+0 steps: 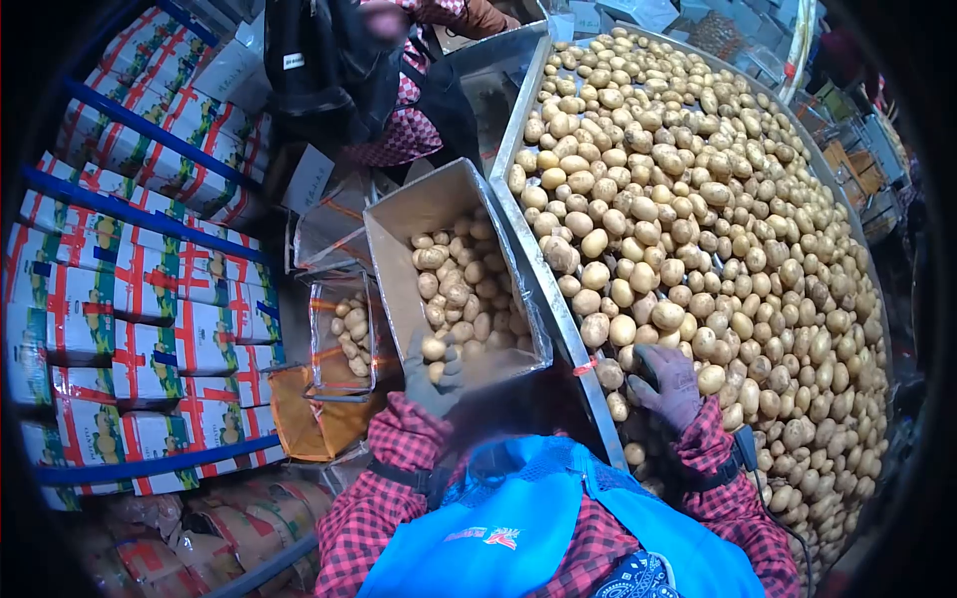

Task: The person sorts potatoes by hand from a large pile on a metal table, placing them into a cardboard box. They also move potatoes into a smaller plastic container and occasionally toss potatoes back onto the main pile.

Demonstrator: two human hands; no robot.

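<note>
My left hand (433,387), in a grey glove, is at the near left corner of an open cardboard box (392,261) partly filled with potatoes (459,289). Its fingers are around a potato (437,372), and another lies just past the fingertips. On the right, my right hand (668,387), gloved too, rests low over the potatoes (688,209) spread on a large metal-edged table (538,239). Its fingers and thumb are apart, pointing left, close to a brownish potato (609,374). I see nothing held between them.
Stacked printed cartons (145,274) with blue bars (140,214) fill the left side. A smaller container of potatoes (350,329) and an orange-brown box (314,414) stand left of the cardboard box. Another person (414,120) in a checked garment is at the top.
</note>
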